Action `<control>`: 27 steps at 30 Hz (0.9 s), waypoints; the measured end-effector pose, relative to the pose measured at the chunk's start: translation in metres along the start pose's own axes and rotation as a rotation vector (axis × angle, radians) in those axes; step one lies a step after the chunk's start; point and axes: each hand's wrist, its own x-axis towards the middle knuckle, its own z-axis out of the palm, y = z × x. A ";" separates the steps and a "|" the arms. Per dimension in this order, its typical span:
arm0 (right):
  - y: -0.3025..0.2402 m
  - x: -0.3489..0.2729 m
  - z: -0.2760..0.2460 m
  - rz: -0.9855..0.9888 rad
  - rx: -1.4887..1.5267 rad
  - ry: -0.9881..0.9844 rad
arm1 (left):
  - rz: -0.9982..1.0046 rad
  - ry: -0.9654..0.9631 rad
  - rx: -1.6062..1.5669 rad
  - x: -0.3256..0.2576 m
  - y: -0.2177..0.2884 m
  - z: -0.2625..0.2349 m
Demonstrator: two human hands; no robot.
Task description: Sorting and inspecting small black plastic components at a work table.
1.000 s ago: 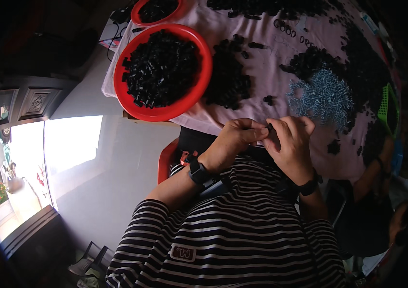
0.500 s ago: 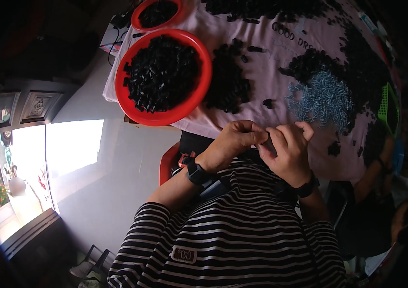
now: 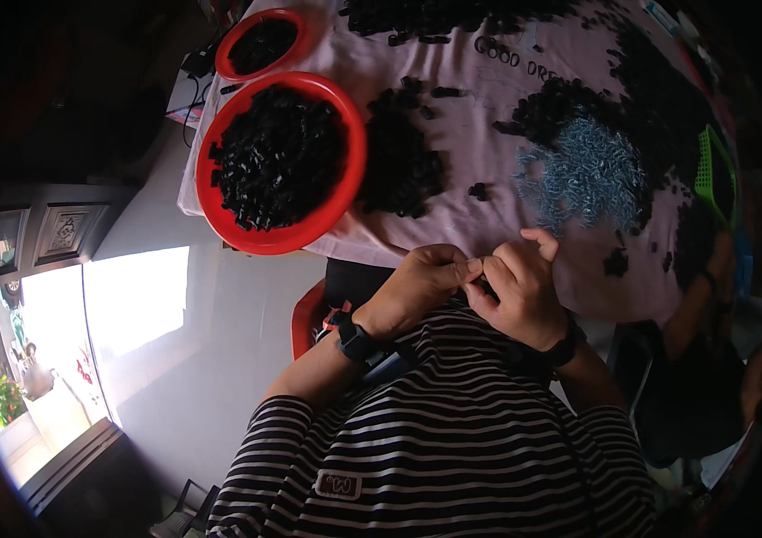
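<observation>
My left hand [image 3: 415, 285] and my right hand [image 3: 522, 291] meet in front of my striped shirt, just off the near table edge. Thumb and forefinger of each are pinched together, the fingertips touching. Whatever they hold is too small and covered by the fingers to name. The little finger of my right hand sticks out. Beyond my left hand, a red basin [image 3: 356, 161] is heaped with small black pieces [image 3: 278, 152]. A loose pile of black pieces [image 3: 399, 161] lies beside it. Past my right hand is a heap of bluish, screw-like pieces [image 3: 587, 175].
A pink cloth [image 3: 480, 152] covers the table. A smaller red basin [image 3: 300, 36] of black pieces stands at the far left. More black pieces [image 3: 659, 99] spread along the right, near a green basket [image 3: 708, 175]. Another person's arm [image 3: 695, 296] reaches in at right.
The table has shifted left in the view, with its left side lower. My hands stay pinched together; a dark sliver visible between them before is now hidden by the fingers.
</observation>
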 end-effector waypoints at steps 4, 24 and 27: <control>0.024 0.006 -0.006 0.193 0.103 0.067 | 0.031 0.032 0.044 -0.002 0.003 -0.006; 0.076 -0.002 0.021 0.284 -0.256 0.257 | 0.375 -0.076 -0.196 0.000 0.006 -0.006; 0.072 -0.002 0.021 0.236 -0.231 0.282 | 0.431 -0.014 -0.207 0.002 0.004 -0.009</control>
